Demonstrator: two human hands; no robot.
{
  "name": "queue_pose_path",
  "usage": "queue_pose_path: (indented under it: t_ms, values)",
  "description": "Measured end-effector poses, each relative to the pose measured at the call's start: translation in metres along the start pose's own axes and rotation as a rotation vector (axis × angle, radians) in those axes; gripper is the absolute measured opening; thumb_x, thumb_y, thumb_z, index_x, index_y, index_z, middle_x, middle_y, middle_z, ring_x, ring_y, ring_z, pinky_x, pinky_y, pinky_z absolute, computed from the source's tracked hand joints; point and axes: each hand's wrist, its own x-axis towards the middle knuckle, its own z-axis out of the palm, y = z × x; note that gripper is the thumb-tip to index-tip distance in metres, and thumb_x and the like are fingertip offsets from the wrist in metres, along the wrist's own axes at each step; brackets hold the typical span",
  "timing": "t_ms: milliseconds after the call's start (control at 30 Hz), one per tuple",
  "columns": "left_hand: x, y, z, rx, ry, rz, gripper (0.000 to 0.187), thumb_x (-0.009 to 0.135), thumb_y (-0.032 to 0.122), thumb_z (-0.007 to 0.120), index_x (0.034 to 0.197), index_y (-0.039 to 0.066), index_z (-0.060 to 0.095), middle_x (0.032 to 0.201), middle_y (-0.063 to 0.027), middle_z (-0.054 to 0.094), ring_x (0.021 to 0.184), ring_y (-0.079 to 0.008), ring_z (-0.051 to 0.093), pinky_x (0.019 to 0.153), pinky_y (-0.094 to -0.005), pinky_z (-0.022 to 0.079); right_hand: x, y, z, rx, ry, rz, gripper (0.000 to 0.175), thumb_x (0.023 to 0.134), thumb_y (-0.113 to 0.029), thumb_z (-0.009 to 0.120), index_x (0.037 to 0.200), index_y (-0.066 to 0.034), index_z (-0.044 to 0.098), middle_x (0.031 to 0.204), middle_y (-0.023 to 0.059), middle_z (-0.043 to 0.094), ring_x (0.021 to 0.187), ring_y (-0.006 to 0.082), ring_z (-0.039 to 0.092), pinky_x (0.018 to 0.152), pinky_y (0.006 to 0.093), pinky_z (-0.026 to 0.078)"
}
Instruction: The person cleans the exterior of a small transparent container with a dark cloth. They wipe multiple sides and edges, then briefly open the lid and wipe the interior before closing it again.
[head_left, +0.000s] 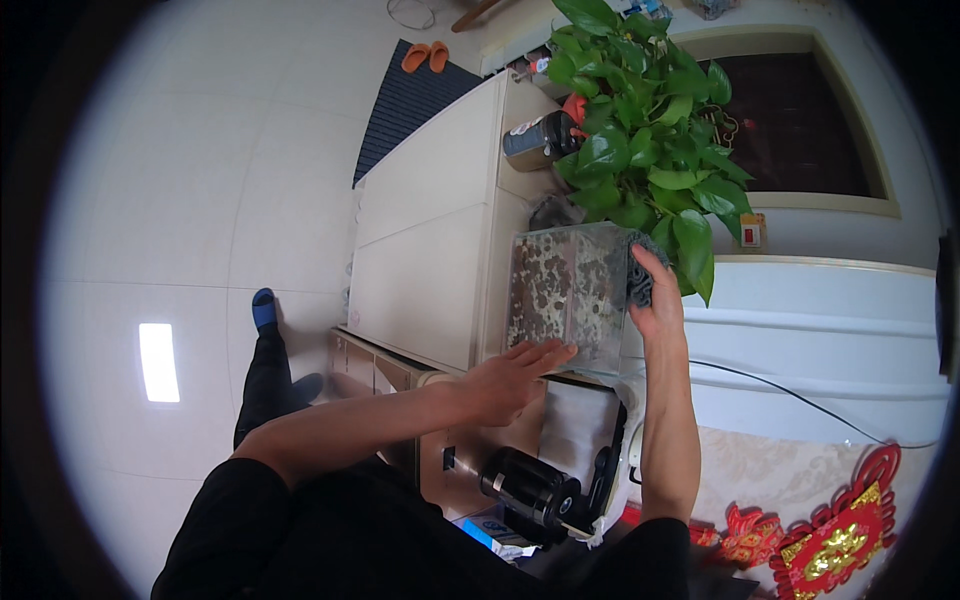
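A rectangular clear glass tank (568, 289) sits on the pale cabinet top in front of me. Mottled brown and pale patches show through its glass; whether they are dirt or material inside, I cannot tell. My right hand (657, 296) holds a bunched grey knitted cloth (640, 271) against the tank's right side. Across the near edge of the tank lies my left hand (510, 381), palm down with its fingers stretched out, touching the glass and holding nothing I can see.
A leafy green potted plant (652, 142) leans over the tank's far side. Beyond it stands a dark-lidded bottle (541, 141). Close to my body are a black electric kettle (529, 484) and cardboard boxes (480, 469). A black cable (780, 385) crosses at the right; red hanging ornaments (832, 544) are nearby.
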Motion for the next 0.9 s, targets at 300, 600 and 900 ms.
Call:
queue_pose_path:
  t_ms: [300,600,900]
  values:
    - [0.0,-0.001,-0.006,-0.017,-0.046,-0.02,0.012,0.08,0.003,0.062,0.07,-0.002,0.065,0.163,-0.016,0.023,0.15,-0.0362,0.023,0.119,-0.0494,0.029,0.017,0.001,0.004,0.057,0.016,0.133,0.023,0.09,-0.014,0.071,0.109,-0.0028,0.069,0.108,0.0094,0.072,0.096,0.0233,0.07,0.087,0.0389,0.055]
    - [0.0,-0.001,-0.003,-0.022,-0.023,-0.01,0.013,0.081,0.002,0.062,0.07,-0.004,0.066,0.162,-0.0172,0.024,0.15,-0.0364,0.024,0.118,-0.0493,0.031,0.018,0.011,-0.01,0.101,-0.024,0.11,0.022,0.087,-0.008,0.07,0.108,-0.003,0.069,0.107,0.008,0.073,0.097,0.0234,0.069,0.089,0.0367,0.054]
    - [0.001,-0.002,-0.004,-0.024,-0.024,-0.011,0.013,0.081,0.003,0.062,0.071,-0.004,0.066,0.162,-0.0161,0.025,0.15,-0.0362,0.025,0.118,-0.0491,0.031,0.002,0.006,-0.009,0.118,-0.031,0.042,0.02,0.089,-0.007,0.067,0.109,-0.0022,0.067,0.106,0.0089,0.072,0.096,0.0238,0.07,0.089,0.0369,0.054]
